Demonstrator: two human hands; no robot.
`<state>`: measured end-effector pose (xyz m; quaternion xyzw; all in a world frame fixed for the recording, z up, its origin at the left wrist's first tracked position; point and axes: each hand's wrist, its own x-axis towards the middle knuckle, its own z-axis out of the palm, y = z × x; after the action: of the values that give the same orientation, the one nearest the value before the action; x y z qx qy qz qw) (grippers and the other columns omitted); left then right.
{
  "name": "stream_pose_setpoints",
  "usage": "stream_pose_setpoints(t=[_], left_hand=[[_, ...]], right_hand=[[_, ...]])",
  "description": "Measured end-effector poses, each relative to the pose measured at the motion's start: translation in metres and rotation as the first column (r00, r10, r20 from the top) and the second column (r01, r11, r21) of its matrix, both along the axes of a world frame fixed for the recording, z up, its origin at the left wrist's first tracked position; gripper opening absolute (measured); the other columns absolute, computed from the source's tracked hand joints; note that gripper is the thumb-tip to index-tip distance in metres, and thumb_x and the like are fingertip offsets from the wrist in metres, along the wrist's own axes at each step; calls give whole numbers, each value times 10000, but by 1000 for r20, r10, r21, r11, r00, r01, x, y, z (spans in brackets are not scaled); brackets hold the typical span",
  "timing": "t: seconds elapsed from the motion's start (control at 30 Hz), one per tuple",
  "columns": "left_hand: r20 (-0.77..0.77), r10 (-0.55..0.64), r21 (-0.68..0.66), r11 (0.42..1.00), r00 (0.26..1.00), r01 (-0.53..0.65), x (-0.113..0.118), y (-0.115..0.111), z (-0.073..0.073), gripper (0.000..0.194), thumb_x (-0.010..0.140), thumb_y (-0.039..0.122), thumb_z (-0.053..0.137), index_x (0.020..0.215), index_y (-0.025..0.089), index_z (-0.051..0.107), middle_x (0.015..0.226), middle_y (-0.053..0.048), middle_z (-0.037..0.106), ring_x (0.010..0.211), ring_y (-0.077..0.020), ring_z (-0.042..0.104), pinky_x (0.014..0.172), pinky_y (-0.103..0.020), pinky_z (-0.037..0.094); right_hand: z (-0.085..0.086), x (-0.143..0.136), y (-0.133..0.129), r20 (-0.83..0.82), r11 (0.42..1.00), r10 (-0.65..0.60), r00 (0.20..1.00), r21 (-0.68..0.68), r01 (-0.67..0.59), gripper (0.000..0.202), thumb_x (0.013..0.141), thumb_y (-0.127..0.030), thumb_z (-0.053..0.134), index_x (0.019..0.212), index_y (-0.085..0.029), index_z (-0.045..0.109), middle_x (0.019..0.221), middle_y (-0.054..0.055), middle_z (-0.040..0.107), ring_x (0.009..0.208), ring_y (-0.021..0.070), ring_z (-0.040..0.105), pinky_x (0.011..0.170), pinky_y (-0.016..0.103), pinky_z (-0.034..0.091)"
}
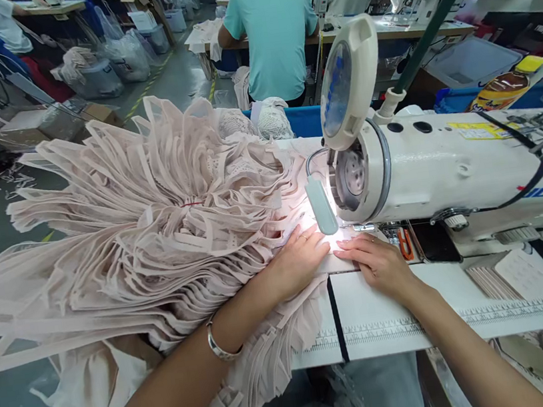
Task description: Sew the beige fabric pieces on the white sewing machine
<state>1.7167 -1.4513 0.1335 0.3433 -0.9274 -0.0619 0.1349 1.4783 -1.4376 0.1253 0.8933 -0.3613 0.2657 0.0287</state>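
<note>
My left hand [300,259] lies with fingers stretched out on pale pink fabric beside the needle area of a white sewing machine [427,158]. Opposite it, my right hand [380,264] rests flat near the lit work spot, fingertips extended toward the left ones. Under the fingertips, bright light washes out the cloth edge, and the machine head and a small lamp [321,206] hide the needle. A large heap of pale pink garment pieces [196,241] with thin straps spreads to the left of my left hand, some hanging over the table's front edge.
Orange-handled thread snips [405,243] and a dark phone-like slab [436,241] lie right of my right hand. A ruler strip [385,330] runs along the table front. Beige strips with a card [526,270] lie farther right. A person in a teal shirt [274,34] sits ahead.
</note>
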Motion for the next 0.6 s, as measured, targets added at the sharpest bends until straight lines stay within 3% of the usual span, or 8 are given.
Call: stream_pose_setpoints(t=[0.07, 0.37, 0.6], left_hand=[[-18, -6, 17, 1000, 1000, 7, 0, -1, -1, 67, 977, 164, 532, 1030, 163, 574, 1217, -98, 620, 1244, -249, 524, 1149, -456, 367], [-117, 12, 50, 999, 993, -7, -1, -5, 1, 328, 916, 176, 616, 1233, 168, 529, 1334, -127, 577, 1343, -260, 464, 1144, -463, 392], [-86, 107, 54, 993, 991, -102, -9, -12, -3, 254, 1007, 129, 440, 1226, 178, 561, 1295, -116, 618, 1312, -218, 506, 1144, -418, 398]], right_hand=[[-1, 1, 0, -5, 1000, -15, 1000, -3, 15, 434, 906, 10, 457, 1049, -256, 770, 1063, 11, 772, 1014, 171, 700, 912, 316, 582], [-8, 5, -1, -92, 989, -132, 987, 47, 137, 500, 843, 40, 429, 1108, -251, 738, 1196, 13, 741, 1069, 189, 692, 979, 355, 560], [-15, 5, -7, -185, 975, -198, 963, 67, 213, 539, 842, 6, 436, 1214, -267, 715, 1249, 36, 718, 1126, 236, 668, 996, 417, 562]])
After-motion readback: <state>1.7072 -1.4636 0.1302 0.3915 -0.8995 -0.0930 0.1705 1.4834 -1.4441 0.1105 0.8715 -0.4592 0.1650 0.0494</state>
